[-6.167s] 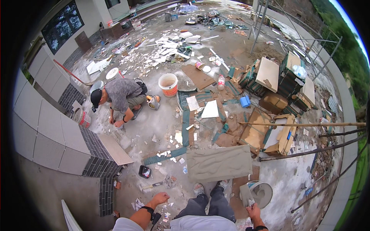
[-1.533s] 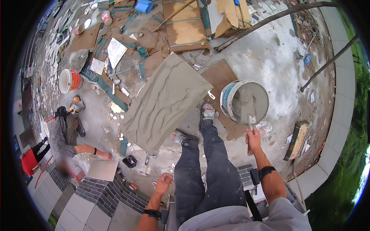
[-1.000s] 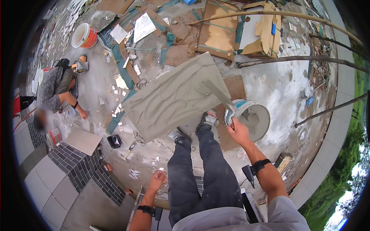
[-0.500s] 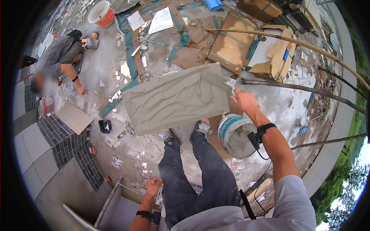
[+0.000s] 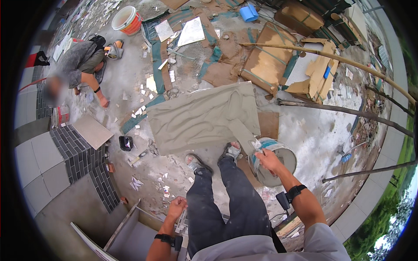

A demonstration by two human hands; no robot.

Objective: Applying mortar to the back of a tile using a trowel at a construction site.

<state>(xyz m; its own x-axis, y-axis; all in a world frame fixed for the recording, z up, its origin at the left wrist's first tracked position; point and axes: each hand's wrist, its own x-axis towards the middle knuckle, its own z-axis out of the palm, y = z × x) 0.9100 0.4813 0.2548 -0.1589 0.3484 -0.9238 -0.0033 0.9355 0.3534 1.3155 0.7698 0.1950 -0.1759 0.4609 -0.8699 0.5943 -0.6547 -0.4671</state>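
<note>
A large tile (image 5: 198, 124) lies on the ground before my feet, its upper face coated with ridged, wet grey mortar. My right hand (image 5: 271, 161) grips a trowel (image 5: 244, 135) by its handle, above the bucket's rim. The trowel's long, mortar-smeared blade reaches over the tile's near right corner. Directly below that hand stands a white and teal bucket (image 5: 285, 158) with grey mortar inside. Beside my left thigh, my left hand (image 5: 177, 206) is closed, its fingers curled; whether anything small is in them is hidden.
A co-worker (image 5: 78, 65) crouches at the far left, one hand on the ground. Cardboard boxes (image 5: 267, 52) lie at the back, with a bamboo pole (image 5: 331, 55) across them. Left are a black tray (image 5: 126, 142), tile shards and a brick-patterned ledge (image 5: 74, 148); branches (image 5: 348, 112) reach in from the right.
My right hand has moved from the tile's far right edge toward me, to the bucket, and the trowel's blade now shows. My left hand stays by my thigh. The view has shifted slightly.
</note>
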